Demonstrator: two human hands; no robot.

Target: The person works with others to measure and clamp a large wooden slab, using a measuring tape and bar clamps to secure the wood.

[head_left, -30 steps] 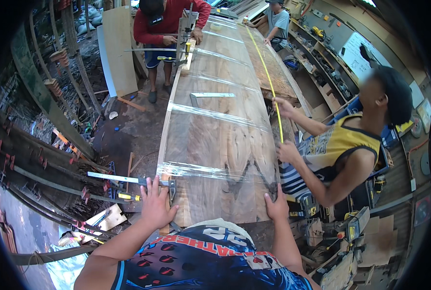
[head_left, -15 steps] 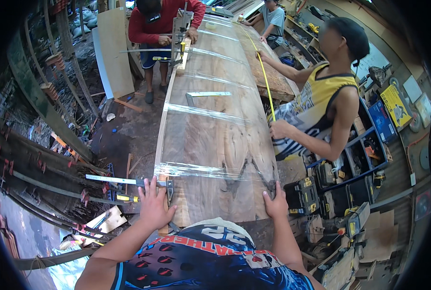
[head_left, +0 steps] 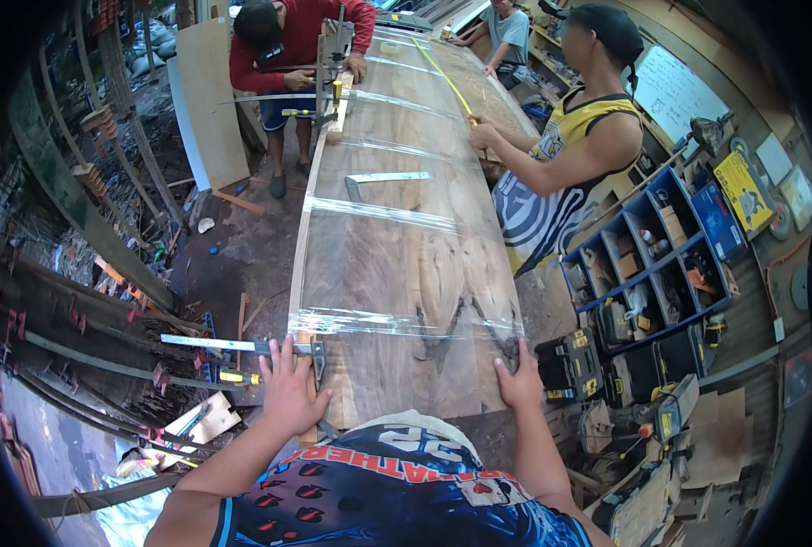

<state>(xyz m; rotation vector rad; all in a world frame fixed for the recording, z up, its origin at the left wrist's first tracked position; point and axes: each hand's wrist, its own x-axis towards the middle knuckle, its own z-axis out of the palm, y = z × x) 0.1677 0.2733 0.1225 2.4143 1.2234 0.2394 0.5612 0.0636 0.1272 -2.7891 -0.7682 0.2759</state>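
A long wooden slab (head_left: 379, 264) stretches away in front of me, with bands of clear plastic film (head_left: 383, 214) across it. My left hand (head_left: 292, 390) rests at its near left corner, fingers spread, beside a bar clamp (head_left: 210, 343) that juts out to the left. My right hand (head_left: 520, 381) lies on the near right edge, fingers stretched and thumb apart, holding nothing. A square (head_left: 390, 177) lies farther up on the slab. Dark cracks (head_left: 465, 319) run through the wood near my right hand.
At right, a person in a yellow top (head_left: 579, 137) holds a yellow measuring tape (head_left: 442, 77). A red-sleeved person (head_left: 301, 46) works by an upright clamp (head_left: 338, 87) at far left. Another person (head_left: 506, 41) stands beyond. Blue bins (head_left: 647, 246) and toolboxes (head_left: 570, 366) line the right.
The person in yellow has turned and moved farther along the slab, both hands now together at the tape, whose near stretch is drawn in. My hands stay in place.
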